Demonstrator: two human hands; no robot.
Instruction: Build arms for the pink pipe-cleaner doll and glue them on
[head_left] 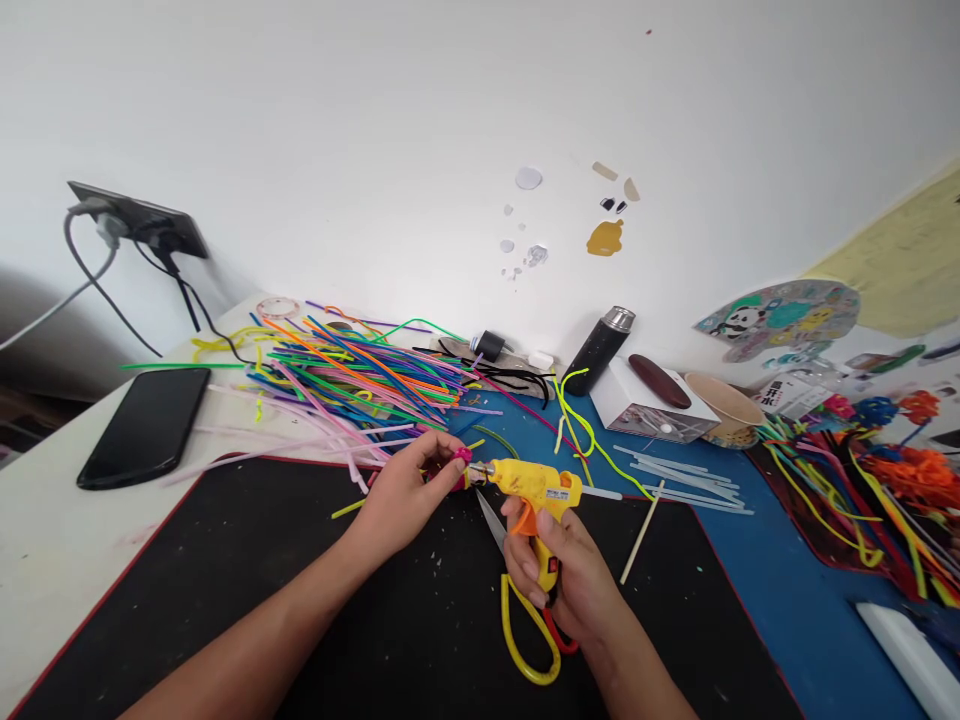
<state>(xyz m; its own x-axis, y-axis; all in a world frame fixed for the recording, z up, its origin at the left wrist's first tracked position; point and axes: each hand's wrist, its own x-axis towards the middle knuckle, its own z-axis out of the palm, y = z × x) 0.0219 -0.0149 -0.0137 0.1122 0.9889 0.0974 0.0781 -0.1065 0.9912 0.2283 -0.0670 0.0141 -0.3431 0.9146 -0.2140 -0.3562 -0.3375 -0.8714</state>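
My left hand (412, 490) pinches a small magenta fuzzy piece (464, 455), which looks like bent pipe cleaner; much of it is hidden by the fingers. A yellow hot glue gun (534, 484) is gripped in my right hand (559, 560), its metal nozzle pointing left at the magenta piece. Whether nozzle and piece touch I cannot tell. A clear glue stick (602, 493) pokes out of the gun's back. Beneath the gun lie scissors (531, 640) with yellow and red handles, partly covered by my right hand.
Many coloured pipe cleaners (360, 370) are heaped behind my left hand. A black phone (146, 428) lies at left on the white table. Spare glue sticks (690, 480), a thin wooden stick (642, 532), a black flask (600, 350) and a tissue box (649, 400) are to the right.
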